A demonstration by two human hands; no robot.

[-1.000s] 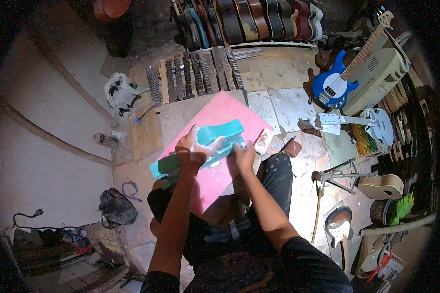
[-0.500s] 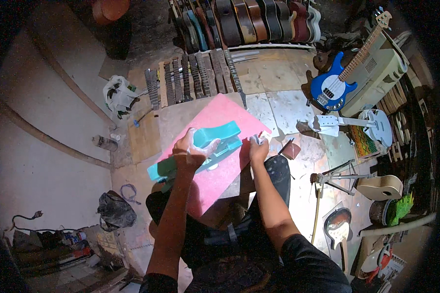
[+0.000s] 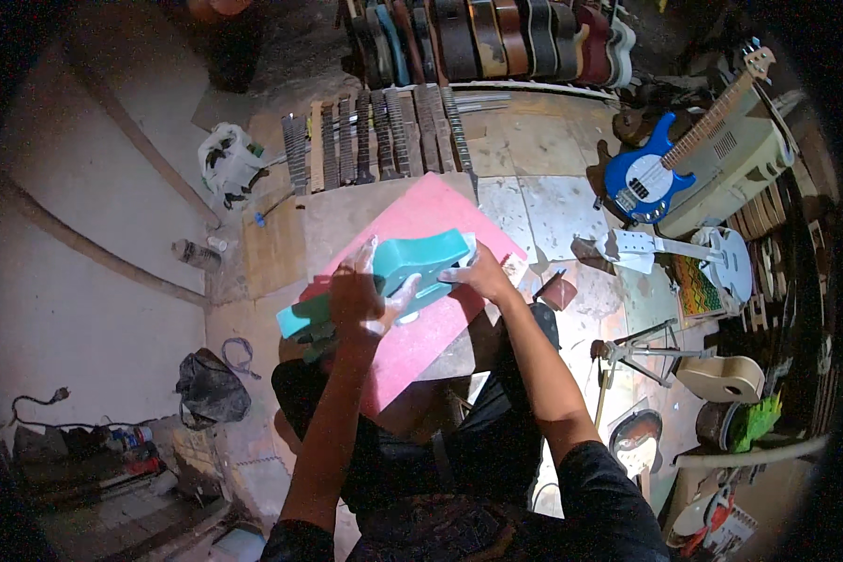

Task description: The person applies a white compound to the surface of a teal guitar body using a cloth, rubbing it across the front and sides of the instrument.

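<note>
A teal electric guitar body (image 3: 421,251) is tilted in front of me, raised over a pink sheet (image 3: 412,208). My left hand (image 3: 363,295) is closed around its middle, and the fingers have white dust on them. At the body's right end, my right hand (image 3: 478,272) grips the edge, its fingertips pale with dust. Cut recesses show on the side facing me. The left end of the body reaches out past my left wrist, and part of it is hidden behind the hand.
Several guitar necks (image 3: 365,140) lie in a row beyond the sheet, with a rack of guitars (image 3: 487,42) behind. To the right are a blue bass (image 3: 648,178), a white guitar (image 3: 721,258) and a metal stand (image 3: 632,351). A dark bag (image 3: 215,389) sits at left.
My right hand has moved left from beside the sheet's right corner onto the guitar body's right end and taken hold of it. My left hand keeps its grip.
</note>
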